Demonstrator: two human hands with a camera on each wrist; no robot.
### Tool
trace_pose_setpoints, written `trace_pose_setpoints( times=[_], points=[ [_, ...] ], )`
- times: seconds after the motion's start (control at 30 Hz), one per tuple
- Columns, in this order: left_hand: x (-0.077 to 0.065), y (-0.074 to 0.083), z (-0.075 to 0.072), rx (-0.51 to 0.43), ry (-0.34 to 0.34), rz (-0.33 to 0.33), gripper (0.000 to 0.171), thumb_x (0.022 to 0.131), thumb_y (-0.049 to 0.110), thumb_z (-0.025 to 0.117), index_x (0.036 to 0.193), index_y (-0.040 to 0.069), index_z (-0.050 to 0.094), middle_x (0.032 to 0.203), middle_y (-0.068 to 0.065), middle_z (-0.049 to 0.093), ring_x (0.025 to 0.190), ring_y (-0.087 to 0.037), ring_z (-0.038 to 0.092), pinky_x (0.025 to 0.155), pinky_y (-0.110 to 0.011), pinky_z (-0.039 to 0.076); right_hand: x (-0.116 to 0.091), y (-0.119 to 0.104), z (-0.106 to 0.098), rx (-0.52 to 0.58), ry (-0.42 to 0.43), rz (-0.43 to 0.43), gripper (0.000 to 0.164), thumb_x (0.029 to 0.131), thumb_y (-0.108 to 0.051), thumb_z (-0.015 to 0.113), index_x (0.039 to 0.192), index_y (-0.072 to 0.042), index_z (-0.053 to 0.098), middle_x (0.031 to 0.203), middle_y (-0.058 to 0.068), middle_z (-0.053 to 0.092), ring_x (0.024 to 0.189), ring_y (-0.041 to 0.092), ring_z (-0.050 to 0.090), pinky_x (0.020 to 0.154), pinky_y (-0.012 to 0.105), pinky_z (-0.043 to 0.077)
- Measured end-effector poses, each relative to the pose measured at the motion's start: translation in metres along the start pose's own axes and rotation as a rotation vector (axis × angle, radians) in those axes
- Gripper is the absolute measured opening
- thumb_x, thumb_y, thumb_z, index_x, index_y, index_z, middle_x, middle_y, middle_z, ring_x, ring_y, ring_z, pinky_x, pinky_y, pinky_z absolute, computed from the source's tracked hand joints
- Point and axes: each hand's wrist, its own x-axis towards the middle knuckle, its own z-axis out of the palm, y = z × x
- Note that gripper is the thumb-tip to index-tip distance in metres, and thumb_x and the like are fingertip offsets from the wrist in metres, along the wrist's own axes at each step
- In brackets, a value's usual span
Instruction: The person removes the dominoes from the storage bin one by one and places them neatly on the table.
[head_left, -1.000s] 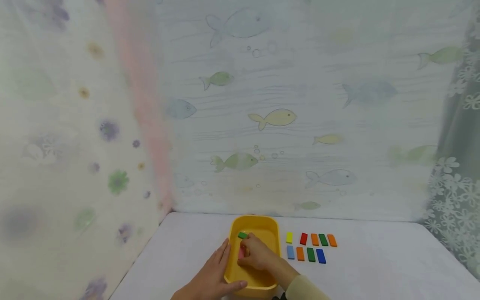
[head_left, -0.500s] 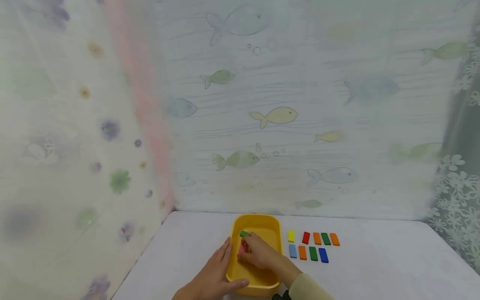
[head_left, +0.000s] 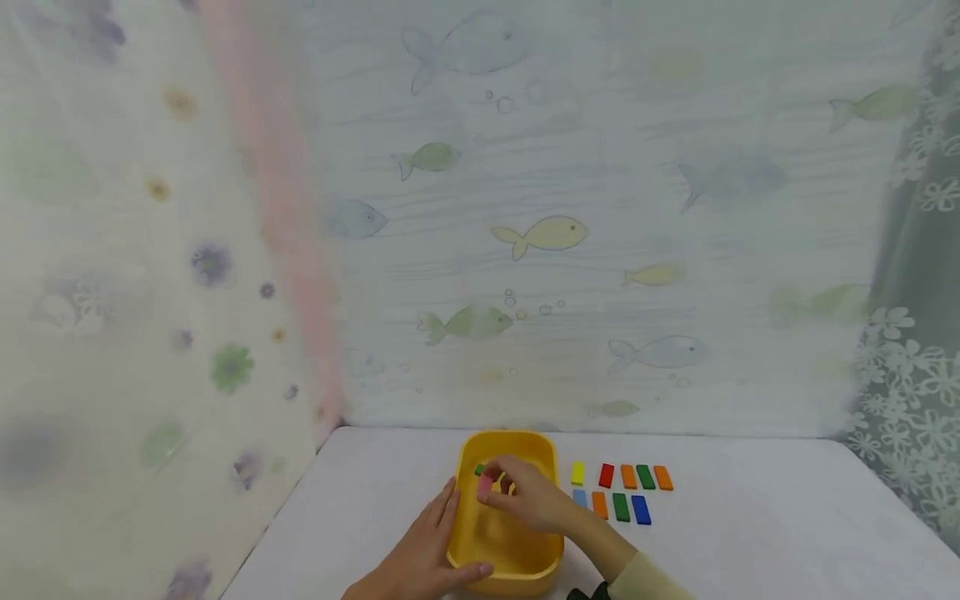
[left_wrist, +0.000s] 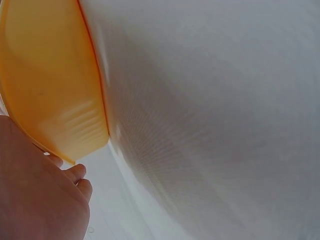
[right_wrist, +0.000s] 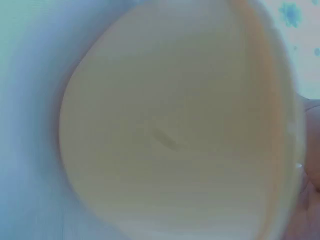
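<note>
In the head view, my right hand (head_left: pixel 536 502) is above the inside of a yellow plastic tub (head_left: pixel 517 576). Between thumb and fingers it pinches a small pink block (head_left: pixel 484 487). A green block (head_left: pixel 479 470), partly hidden by that hand, lies in the tub. My left hand (head_left: pixel 423 546) rests along the tub's left side, fingers straight and thumb by the near rim. The left wrist view has the tub's outer wall (left_wrist: pixel 55 75) with the left hand (left_wrist: pixel 42 185) against its rim. Blur covers the tub (right_wrist: pixel 175 100) in the right wrist view; a hand shows at the right edge.
Right of the tub, several flat blocks lie in two rows on the white tabletop (head_left: pixel 750 533). Among them are yellow (head_left: pixel 578 473), red (head_left: pixel 606 476) and dark blue (head_left: pixel 641 510) ones. A fish-patterned curtain (head_left: pixel 570 350) hangs behind the table.
The right hand has lifted the pink block from low in the tub and carried it slightly upward. The left hand stays on the tub. The head view has shifted slightly.
</note>
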Motion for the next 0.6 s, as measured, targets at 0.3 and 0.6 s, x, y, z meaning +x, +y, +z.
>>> trace_pose_setpoints(
  times=[0.3, 0.6],
  points=[
    [-0.002, 0.002, -0.002, 0.001, -0.016, -0.062, 0.112, 0.090, 0.074, 0.057, 0.164, 0.004, 0.011, 0.173, -0.009, 0.004, 0.154, -0.036, 0.020, 0.118, -0.066, 0.026, -0.025, -0.002, -0.025, -0.018, -0.014, 0.020, 0.028, 0.100, -0.035, 0.067, 0.118, -0.014, 0.061, 0.107, -0.004, 0.061, 0.094, 0.016, 0.057, 0.077, 0.022, 0.053],
    [0.002, 0.001, 0.002, -0.027, -0.039, -0.118, 0.117, 0.086, 0.078, 0.058, 0.165, 0.008, 0.009, 0.173, -0.009, 0.004, 0.155, -0.036, 0.020, 0.118, -0.065, 0.025, -0.064, 0.003, -0.062, -0.131, -0.013, 0.023, 0.031, 0.101, -0.037, 0.066, 0.121, -0.014, 0.059, 0.110, -0.002, 0.057, 0.089, 0.012, 0.054, 0.070, 0.023, 0.051]
  ],
)
